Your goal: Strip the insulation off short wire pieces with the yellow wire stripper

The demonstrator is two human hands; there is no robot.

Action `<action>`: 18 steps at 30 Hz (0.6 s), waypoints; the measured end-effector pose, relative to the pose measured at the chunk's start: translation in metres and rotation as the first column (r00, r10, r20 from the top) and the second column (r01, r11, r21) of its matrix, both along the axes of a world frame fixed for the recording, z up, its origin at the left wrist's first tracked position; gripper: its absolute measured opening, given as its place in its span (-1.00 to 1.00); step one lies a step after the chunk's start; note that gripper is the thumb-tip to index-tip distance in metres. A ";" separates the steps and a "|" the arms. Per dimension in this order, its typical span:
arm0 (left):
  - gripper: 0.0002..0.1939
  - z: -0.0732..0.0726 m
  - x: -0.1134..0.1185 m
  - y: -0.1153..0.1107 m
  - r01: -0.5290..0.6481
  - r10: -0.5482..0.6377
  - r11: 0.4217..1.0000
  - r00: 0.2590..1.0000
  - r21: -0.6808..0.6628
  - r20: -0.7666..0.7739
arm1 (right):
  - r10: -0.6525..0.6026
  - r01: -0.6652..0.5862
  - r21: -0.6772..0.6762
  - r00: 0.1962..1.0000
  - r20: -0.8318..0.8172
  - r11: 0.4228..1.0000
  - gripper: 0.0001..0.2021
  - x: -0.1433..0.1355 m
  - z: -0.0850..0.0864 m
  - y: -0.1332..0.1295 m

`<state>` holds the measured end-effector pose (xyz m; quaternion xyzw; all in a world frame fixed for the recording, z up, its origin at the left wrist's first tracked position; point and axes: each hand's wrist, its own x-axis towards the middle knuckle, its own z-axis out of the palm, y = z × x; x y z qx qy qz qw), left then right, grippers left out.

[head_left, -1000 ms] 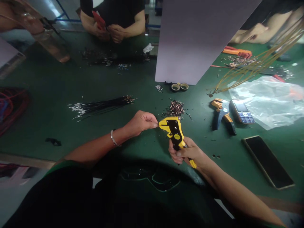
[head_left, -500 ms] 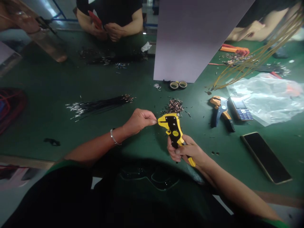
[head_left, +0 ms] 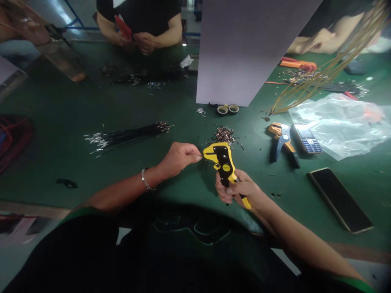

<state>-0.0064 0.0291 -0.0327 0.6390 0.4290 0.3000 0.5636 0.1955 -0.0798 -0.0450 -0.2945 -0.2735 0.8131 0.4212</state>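
Note:
My right hand (head_left: 236,189) is wrapped round the handles of a yellow and black wire stripper (head_left: 225,162), whose jaws point left. Just left of those jaws, my left hand (head_left: 181,157) is closed in a pinch on a thin wire (head_left: 195,154); its tip is too small to follow clearly. Beyond the stripper lies a heap of small copper-coloured and dark scraps (head_left: 224,134). A bundle of black wires (head_left: 131,133) rests on the green table to the left, with silvery ends on one side and copper ends on the other.
To the right lie a second stripper (head_left: 282,140), a keypad phone (head_left: 308,138), a smartphone (head_left: 340,199) and a clear plastic bag (head_left: 345,122). Tape rolls (head_left: 222,110) sit by a pale upright panel (head_left: 241,53). Across the table a person's hands (head_left: 146,42) hold a red tool.
The stripper has shifted slightly and its jaws now stand a little apart from my left fingertips. The whole view has moved a little; both hands keep their hold.

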 end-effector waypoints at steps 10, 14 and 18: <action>-0.92 -0.004 0.000 -0.001 -0.009 0.009 1.000 1.000 0.006 -0.028 | -0.007 0.007 -0.009 1.000 0.008 1.000 -0.75 0.002 0.000 0.001; -0.93 -0.005 0.000 0.001 -0.026 0.026 1.000 0.999 0.011 -0.021 | -0.002 0.002 -0.023 1.000 -0.005 1.000 -0.74 -0.002 0.004 -0.003; -0.93 -0.007 -0.001 0.005 -0.010 0.011 0.999 1.000 0.044 -0.027 | 0.013 -0.012 -0.040 1.000 0.027 0.999 -0.72 -0.005 0.003 -0.008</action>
